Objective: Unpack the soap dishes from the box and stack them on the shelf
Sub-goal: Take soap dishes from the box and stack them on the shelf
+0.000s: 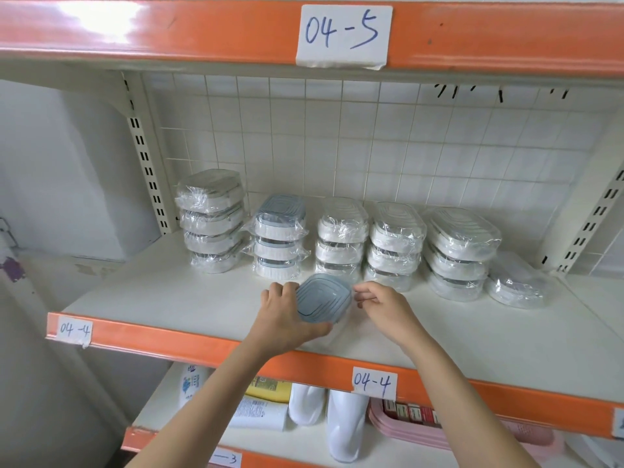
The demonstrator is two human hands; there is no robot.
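Shelf 04-4, white laminate board with orange front rail (216, 346). Stock on board: 5 stacks of oval white plastic soap dishes in clear film wrap, set in a row near the tiled back wall.
- Stack 1, far left (211, 221): 4 high.
- Stack 2 (278, 236): 3 high, blue-grey lid on top.
- Stacks 3 to 5 (341, 236): 3 high each.
- 1 loose wrapped dish (515, 282) at the far right, just beside stack 5.

Item in hand: blue-grey ribbed oval soap dish in clear wrap (322, 298), tilted, its top toward the camera, in front of stacks 2 and 3, low over the board; contact with the board cannot be told.

Left hand (287, 315): curled round the dish's left edge, carrying it.
Right hand (381, 304): fingers bent, pinching at the film on the dish's right edge.

Box: not in view.

Step in hand, by judgement: placing 1 unpacked dish; stacking well advanced.

Next move calls for: levelling the dish and lifting it clear of a stack top, likely stack 2 with the matching lid, then setting it square so the slippery film does not let it slide.

Lower shelf: white bottles (344, 423), pink tray (422, 434).
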